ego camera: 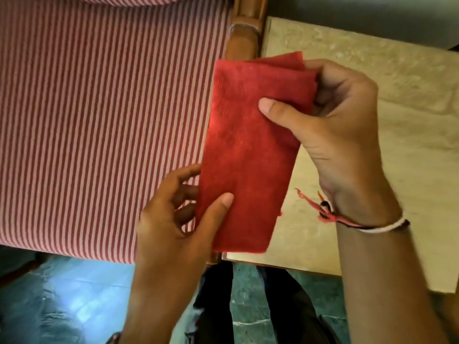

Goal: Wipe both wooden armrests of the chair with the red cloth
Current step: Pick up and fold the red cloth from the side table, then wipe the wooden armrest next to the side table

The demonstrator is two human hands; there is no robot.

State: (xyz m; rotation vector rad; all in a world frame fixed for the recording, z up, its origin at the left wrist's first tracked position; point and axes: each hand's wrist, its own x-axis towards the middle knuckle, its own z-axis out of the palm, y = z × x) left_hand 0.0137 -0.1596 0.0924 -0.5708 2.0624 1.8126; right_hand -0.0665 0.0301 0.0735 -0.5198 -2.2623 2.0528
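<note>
A red cloth (248, 150), folded into a long strip, is held up between both hands in the middle of the head view. My left hand (178, 214) pinches its lower end, thumb on top. My right hand (335, 125) grips its upper end, thumb pressed on the front. Behind the cloth's top edge, a short stretch of one wooden armrest (242, 38) of the chair shows at the top centre. The cloth hides most of that armrest. The other armrest is out of view.
The chair's red-and-white striped seat cushion (99, 120) fills the left side. A beige stone-topped table (397, 120) stands right beside the chair. Green tiled floor (62, 306) and my dark trouser legs (248, 306) show below.
</note>
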